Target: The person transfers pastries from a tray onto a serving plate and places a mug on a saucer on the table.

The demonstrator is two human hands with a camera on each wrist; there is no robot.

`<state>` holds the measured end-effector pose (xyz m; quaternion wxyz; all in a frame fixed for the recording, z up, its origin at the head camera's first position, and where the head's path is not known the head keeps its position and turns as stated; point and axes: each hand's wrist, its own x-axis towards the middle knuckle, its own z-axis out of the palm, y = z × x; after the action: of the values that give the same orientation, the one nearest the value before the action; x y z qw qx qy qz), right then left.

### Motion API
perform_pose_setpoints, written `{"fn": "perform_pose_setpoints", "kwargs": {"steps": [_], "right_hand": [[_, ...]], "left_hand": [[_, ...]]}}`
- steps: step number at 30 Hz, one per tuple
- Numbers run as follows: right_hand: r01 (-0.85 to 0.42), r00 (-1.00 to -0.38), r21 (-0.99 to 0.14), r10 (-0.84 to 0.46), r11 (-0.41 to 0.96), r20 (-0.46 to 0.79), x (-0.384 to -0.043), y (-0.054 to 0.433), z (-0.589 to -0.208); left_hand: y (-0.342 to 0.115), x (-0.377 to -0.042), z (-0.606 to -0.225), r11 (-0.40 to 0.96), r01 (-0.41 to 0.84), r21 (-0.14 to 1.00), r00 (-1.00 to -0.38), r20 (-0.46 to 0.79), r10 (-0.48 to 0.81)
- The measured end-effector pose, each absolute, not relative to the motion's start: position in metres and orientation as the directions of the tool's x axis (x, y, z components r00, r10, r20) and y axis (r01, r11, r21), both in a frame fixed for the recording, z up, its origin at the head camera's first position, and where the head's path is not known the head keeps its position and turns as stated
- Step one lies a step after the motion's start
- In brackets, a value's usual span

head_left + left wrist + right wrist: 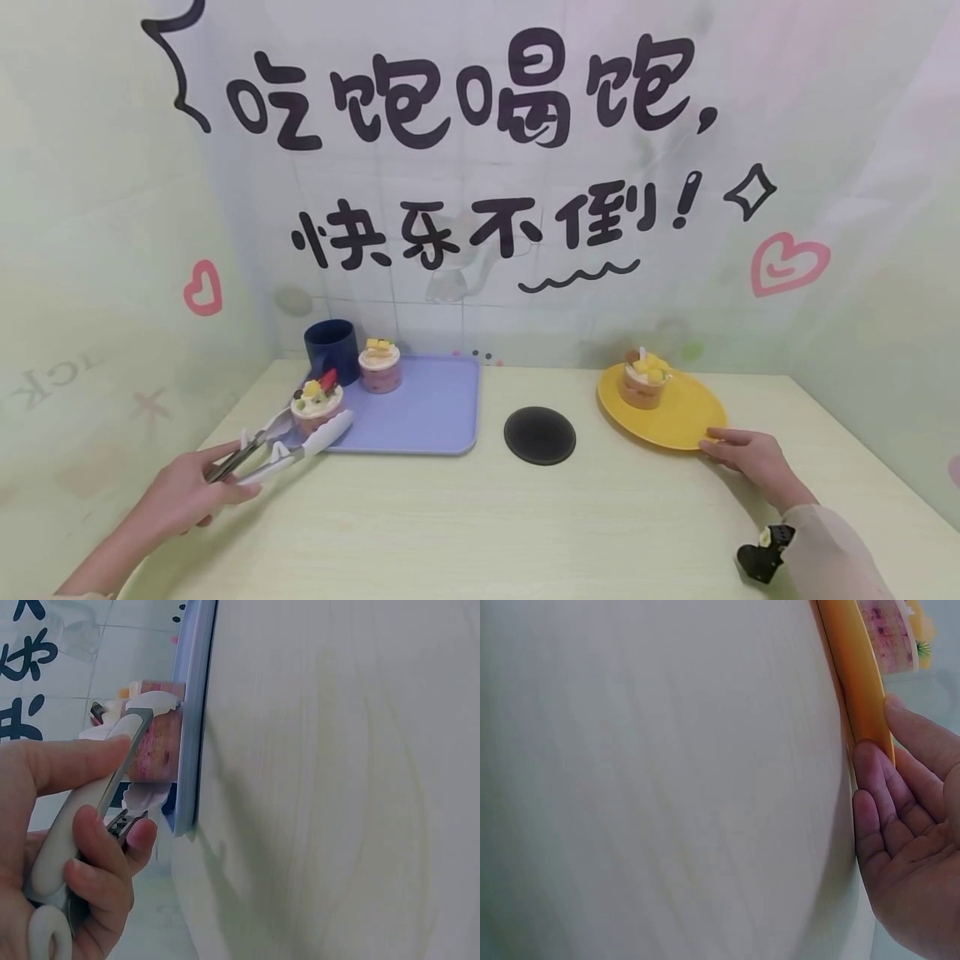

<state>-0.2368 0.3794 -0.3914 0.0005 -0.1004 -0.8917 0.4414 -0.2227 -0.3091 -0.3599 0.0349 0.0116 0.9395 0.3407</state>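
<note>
My left hand [183, 493] grips a pair of tongs [288, 457] with white scalloped tips. Those tips stand on either side of a cake cup [318, 403] topped with cream and fruit, at the left part of a lavender tray [442, 417]. The left wrist view has the tong tips right at the cup's wall [159, 746]. At the right, my right hand [750, 460] pinches the near rim of a yellow plate [678, 417], thumb above and fingers below. Another cake cup [643, 383] with yellow fruit sits on this plate.
Behind the gripped-side cup, a dark blue mug [332, 350] and a further cake cup [380, 368] stand on the tray. A black round coaster [540, 435] lies between tray and plate. A printed curtain [480, 208] hangs behind the table [480, 533].
</note>
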Motion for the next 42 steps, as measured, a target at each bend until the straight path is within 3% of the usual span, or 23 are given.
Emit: {"fn": "perform_pose_setpoints", "kwargs": {"steps": [17,42], "right_hand": [[0.182,-0.98,-0.782,0.177,0.595,-0.094,-0.237,0.38,-0.391],[0.186,-0.979,-0.777,0.183,0.601,-0.093,-0.238,0.38,-0.39]], "left_hand": [[-0.3,-0.219,-0.354,0.781,0.028,0.624,-0.998,-0.028,0.058],[-0.277,-0.221,-0.349,0.717,0.049,0.695,-0.997,-0.01,0.078]]}}
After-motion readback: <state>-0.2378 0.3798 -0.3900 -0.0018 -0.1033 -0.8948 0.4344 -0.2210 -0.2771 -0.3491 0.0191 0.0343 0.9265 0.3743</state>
